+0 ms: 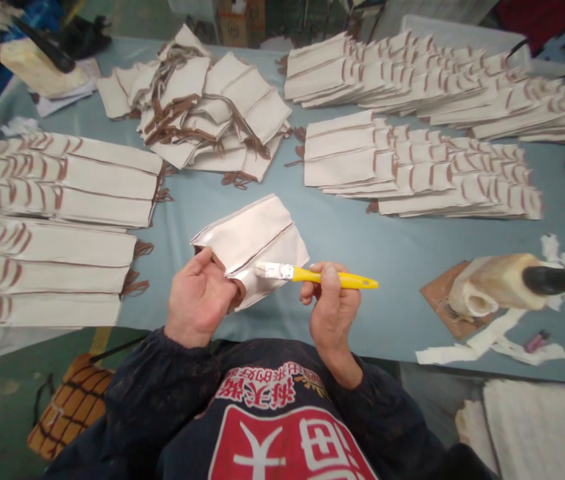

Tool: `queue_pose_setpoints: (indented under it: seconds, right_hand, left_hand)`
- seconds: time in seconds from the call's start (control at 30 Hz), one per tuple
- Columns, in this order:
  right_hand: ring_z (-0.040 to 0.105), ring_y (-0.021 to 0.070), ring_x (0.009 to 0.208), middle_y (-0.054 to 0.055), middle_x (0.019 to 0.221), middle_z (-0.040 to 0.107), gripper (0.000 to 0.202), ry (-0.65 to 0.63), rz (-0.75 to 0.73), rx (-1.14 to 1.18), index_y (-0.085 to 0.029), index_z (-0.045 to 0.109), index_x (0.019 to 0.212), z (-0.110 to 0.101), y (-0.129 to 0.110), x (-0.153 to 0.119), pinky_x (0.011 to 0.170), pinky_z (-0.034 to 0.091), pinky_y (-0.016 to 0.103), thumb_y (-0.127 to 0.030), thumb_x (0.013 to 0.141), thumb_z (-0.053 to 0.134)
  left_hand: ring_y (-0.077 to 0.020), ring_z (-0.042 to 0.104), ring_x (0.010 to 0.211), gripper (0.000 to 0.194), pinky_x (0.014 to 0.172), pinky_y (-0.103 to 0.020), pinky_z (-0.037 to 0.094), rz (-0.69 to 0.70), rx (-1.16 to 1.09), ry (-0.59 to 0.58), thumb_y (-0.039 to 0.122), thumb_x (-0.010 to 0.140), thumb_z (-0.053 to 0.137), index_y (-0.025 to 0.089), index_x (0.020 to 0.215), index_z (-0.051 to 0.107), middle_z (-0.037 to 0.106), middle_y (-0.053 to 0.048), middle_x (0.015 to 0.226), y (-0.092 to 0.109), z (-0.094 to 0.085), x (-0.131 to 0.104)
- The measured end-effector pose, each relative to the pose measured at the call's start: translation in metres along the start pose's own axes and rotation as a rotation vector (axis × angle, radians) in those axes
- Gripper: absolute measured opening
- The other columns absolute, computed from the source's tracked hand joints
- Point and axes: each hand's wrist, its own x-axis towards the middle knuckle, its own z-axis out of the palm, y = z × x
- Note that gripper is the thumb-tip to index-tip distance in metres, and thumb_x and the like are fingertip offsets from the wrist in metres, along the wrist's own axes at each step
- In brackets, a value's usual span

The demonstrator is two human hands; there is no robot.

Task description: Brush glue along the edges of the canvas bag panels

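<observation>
My left hand [202, 297] grips the near left edge of a white sewn piece [257, 233], with its fingers tucked under and inside the edge. A dark seam runs across the middle of that piece. In my right hand [333, 307] is a brush with a yellow handle [357, 280], pinched between thumb and fingers. The white-coated bristles of the brush point left and lie on the near part of the piece, close to the seam and to my left fingers.
Overlapping rows of similar pieces [62, 173] lie at the left and back right [342, 150]. A loose heap [232, 93] is at the back. At the right, a crusted container [497, 287] with a black handle stands by white strips [487, 340].
</observation>
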Motion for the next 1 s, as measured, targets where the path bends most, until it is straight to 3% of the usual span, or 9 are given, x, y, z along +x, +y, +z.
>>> queue_pose_setpoints:
  seconds: [0.27,0.5,0.7,0.9,1.0]
  right_hand:
    - [0.051,0.0079,0.039,-0.007,0.047,0.058,0.035,-0.137,0.099,0.060,-0.020,0.064,0.081,0.009,-0.009,-0.029,0.040,0.043,0.018,-0.050,0.098,0.056]
    - [0.050,0.0086,0.040,-0.008,0.047,0.056,0.031,0.055,0.039,0.026,-0.020,0.063,0.082,-0.006,-0.005,-0.021,0.042,0.043,0.021,-0.047,0.097,0.056]
    - [0.052,0.0087,0.040,-0.007,0.048,0.058,0.034,-0.065,0.090,0.060,-0.020,0.063,0.081,0.007,-0.006,-0.038,0.042,0.044,0.020,-0.049,0.097,0.056]
    - [0.050,0.0081,0.039,-0.008,0.047,0.056,0.033,0.045,0.098,0.110,-0.020,0.063,0.081,-0.003,-0.003,-0.031,0.043,0.044,0.020,-0.049,0.096,0.058]
    - [0.050,0.0084,0.040,-0.008,0.047,0.056,0.034,-0.022,0.124,0.116,-0.020,0.063,0.082,0.000,-0.001,-0.034,0.043,0.043,0.020,-0.051,0.096,0.057]
  left_hand:
    - [-0.0265,0.071,0.125,0.049,0.117,-0.050,0.050,0.062,-0.082,0.005,0.019,0.109,0.024,0.008,0.138,0.062,0.083,-0.012,0.106,-0.003,0.002,-0.010]
    - [-0.0297,0.070,0.125,0.047,0.113,-0.056,0.052,0.070,-0.025,-0.029,0.022,0.107,0.028,0.013,0.137,0.063,0.081,-0.012,0.117,-0.008,-0.004,-0.013]
    - [-0.0276,0.072,0.122,0.051,0.113,-0.050,0.053,0.108,-0.033,-0.034,0.022,0.107,0.024,0.012,0.143,0.059,0.080,-0.013,0.120,-0.014,-0.005,-0.016]
    - [-0.0260,0.074,0.119,0.051,0.112,-0.048,0.054,0.089,-0.053,-0.021,0.023,0.107,0.025,0.015,0.144,0.059,0.082,-0.011,0.115,-0.015,-0.007,-0.022]
    - [-0.0265,0.074,0.118,0.050,0.113,-0.049,0.053,0.101,-0.062,-0.038,0.022,0.107,0.026,0.012,0.144,0.058,0.081,-0.012,0.117,-0.019,-0.007,-0.023]
